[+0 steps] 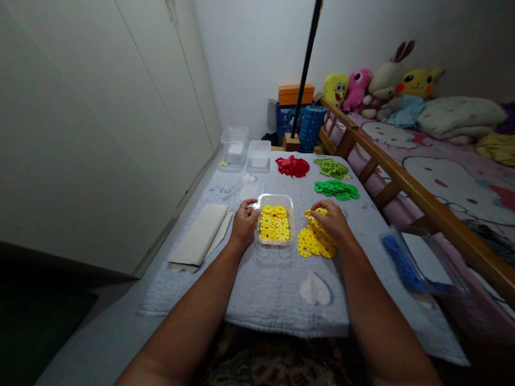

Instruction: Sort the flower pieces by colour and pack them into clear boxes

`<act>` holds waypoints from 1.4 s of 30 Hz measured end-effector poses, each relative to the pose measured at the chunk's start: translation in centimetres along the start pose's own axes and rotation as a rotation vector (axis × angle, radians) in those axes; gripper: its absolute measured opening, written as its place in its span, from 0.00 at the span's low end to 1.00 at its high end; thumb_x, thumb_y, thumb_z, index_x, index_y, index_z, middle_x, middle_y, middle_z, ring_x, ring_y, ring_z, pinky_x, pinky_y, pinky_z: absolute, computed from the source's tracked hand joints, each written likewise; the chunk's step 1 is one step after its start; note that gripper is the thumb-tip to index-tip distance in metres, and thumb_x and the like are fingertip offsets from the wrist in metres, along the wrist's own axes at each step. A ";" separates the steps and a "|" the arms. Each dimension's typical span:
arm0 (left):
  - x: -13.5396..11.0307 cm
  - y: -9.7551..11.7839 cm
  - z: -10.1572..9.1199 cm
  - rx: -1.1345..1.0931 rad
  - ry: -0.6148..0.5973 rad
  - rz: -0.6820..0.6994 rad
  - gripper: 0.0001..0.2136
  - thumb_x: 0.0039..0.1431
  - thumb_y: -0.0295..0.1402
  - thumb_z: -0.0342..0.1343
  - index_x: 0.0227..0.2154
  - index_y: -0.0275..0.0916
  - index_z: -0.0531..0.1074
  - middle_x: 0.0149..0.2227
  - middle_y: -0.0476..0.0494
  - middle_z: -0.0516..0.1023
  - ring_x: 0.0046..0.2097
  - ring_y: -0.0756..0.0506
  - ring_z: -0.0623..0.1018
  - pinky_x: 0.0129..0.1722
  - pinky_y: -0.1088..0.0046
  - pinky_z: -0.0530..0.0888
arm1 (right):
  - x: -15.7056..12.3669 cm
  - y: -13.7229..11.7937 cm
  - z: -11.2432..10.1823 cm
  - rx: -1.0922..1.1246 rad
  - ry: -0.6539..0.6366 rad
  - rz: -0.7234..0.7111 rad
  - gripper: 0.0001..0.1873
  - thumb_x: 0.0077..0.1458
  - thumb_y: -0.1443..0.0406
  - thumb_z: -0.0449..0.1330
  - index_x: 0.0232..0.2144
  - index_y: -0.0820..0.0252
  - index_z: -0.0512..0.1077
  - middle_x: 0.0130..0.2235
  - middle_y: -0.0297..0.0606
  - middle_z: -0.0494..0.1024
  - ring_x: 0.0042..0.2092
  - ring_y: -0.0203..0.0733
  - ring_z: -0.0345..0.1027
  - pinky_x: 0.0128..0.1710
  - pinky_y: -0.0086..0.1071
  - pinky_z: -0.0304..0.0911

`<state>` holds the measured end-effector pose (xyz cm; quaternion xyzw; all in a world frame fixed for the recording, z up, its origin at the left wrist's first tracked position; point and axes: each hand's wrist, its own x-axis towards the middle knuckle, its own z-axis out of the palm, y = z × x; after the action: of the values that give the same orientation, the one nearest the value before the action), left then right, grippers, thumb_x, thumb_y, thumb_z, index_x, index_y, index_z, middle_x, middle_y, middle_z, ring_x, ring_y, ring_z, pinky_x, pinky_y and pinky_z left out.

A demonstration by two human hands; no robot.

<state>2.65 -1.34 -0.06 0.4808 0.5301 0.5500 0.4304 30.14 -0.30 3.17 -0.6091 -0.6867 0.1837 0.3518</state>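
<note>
A clear plastic box [274,244] stands in the middle of the cloth, with rows of yellow flower-shaped discs [274,224] inside. My left hand [244,221] grips the box's left rim between thumb and fingers. To the right of the box lies a pile of yellow flower discs [311,242]. Over the far end of that pile, my right hand [330,217] pinches a yellow flower disc [309,214] between thumb and fingertips. How many discs the pinch holds, I cannot tell.
Red [293,166], light green [331,168] and green pieces [337,189] lie in piles farther back. Two clear boxes [259,155] stand at the far left, folded paper [201,233] nearer. A container with blue pieces [402,261] sits right, beside the wooden bed rail [386,177].
</note>
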 end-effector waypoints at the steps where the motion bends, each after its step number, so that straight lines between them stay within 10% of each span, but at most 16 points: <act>1: 0.0 0.0 0.0 0.001 0.001 0.001 0.19 0.52 0.37 0.58 0.47 0.39 0.71 0.20 0.60 0.58 0.23 0.52 0.60 0.25 0.77 0.58 | 0.0 -0.3 -0.1 0.084 0.025 0.002 0.07 0.51 0.59 0.61 0.29 0.56 0.73 0.37 0.38 0.78 0.44 0.47 0.69 0.51 0.42 0.60; 6: 0.1 -0.1 0.0 0.007 -0.001 0.012 0.18 0.52 0.36 0.57 0.47 0.38 0.70 0.20 0.60 0.58 0.23 0.52 0.59 0.25 0.77 0.58 | -0.5 -3.5 -0.3 0.298 0.026 -0.010 0.08 0.52 0.58 0.62 0.30 0.57 0.75 0.33 0.36 0.79 0.39 0.44 0.70 0.44 0.38 0.63; 16: 0.2 -0.3 0.0 0.002 0.011 0.005 0.17 0.51 0.34 0.58 0.45 0.39 0.72 0.20 0.60 0.58 0.22 0.52 0.60 0.25 0.77 0.57 | -1.0 -8.6 2.7 -0.278 -0.302 -0.267 0.10 0.60 0.68 0.60 0.38 0.52 0.82 0.39 0.41 0.83 0.48 0.49 0.67 0.54 0.46 0.47; 29: 0.0 0.0 0.1 -0.009 -0.004 0.004 0.17 0.52 0.35 0.58 0.46 0.39 0.71 0.20 0.60 0.57 0.22 0.52 0.59 0.25 0.77 0.57 | -0.7 -5.4 0.3 -0.296 -0.090 -0.169 0.10 0.60 0.65 0.58 0.41 0.55 0.79 0.44 0.42 0.83 0.50 0.51 0.67 0.52 0.43 0.50; 42: -0.1 0.2 0.0 -0.019 -0.004 0.004 0.18 0.52 0.35 0.58 0.46 0.38 0.70 0.20 0.60 0.57 0.22 0.52 0.59 0.25 0.77 0.57 | -2.7 -1.5 -0.8 -0.543 -0.436 -0.060 0.12 0.54 0.65 0.64 0.41 0.51 0.82 0.50 0.43 0.76 0.54 0.54 0.62 0.51 0.43 0.52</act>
<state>2.70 -1.46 0.12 0.4788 0.5231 0.5548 0.4351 29.64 -3.35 4.07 -0.6064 -0.7871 0.1100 0.0272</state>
